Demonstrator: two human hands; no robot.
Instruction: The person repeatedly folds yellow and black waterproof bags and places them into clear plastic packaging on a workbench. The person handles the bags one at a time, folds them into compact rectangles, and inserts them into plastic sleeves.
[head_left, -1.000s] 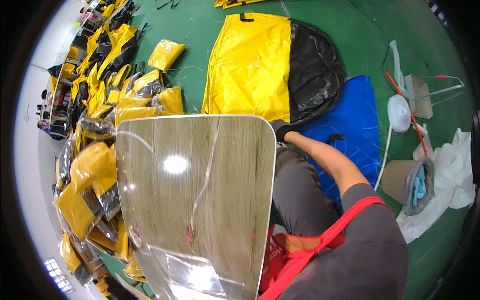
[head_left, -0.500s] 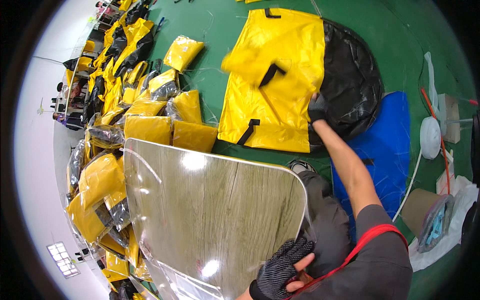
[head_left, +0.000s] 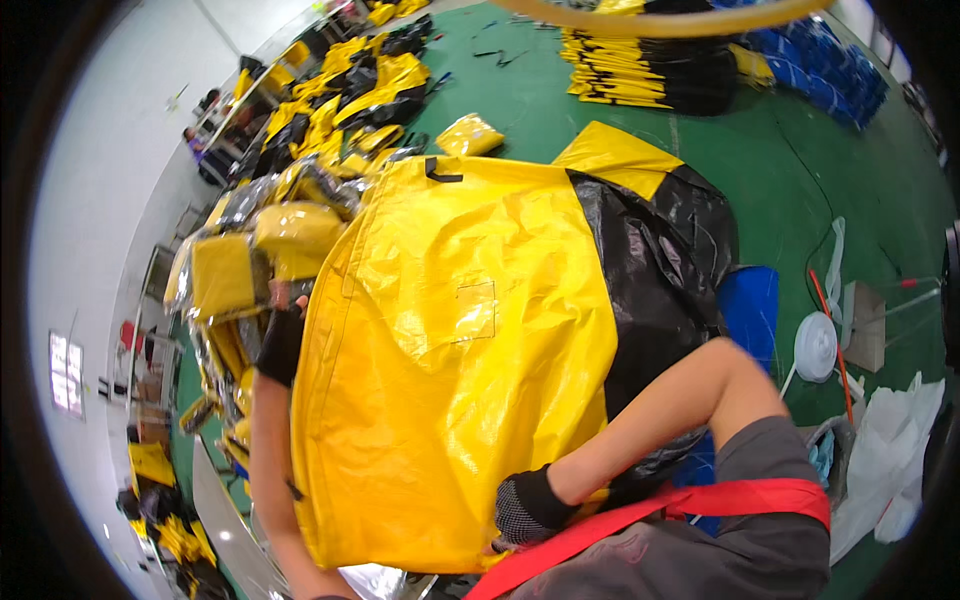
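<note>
A large yellow and black tarpaulin cover (head_left: 460, 380) is spread in front of me, with a stitched square patch and a black strap on its yellow part. At its left edge is my left hand (head_left: 283, 335) in a black fingerless glove, its fingers curled by the edge and partly blurred. My right hand (head_left: 525, 510), in a grey and black glove, is closed on the cover's near edge, its fingertips mostly hidden. Beyond it, another yellow and black cover (head_left: 625, 160) lies on the green floor. The board (head_left: 225, 535) shows only its edge at the lower left.
Plastic-wrapped yellow packs (head_left: 222, 275) are heaped on the left. A folded stack of covers (head_left: 650, 75) and blue sheets (head_left: 820, 65) lie at the far right. On the right are a white roll (head_left: 816, 347), a blue mat (head_left: 752, 310) and a white plastic bag (head_left: 895, 450).
The cover has come up off the floor toward me and now hides most of the wood-patterned board. My left hand has moved forward to its left edge; my right hand has drawn back toward me.
</note>
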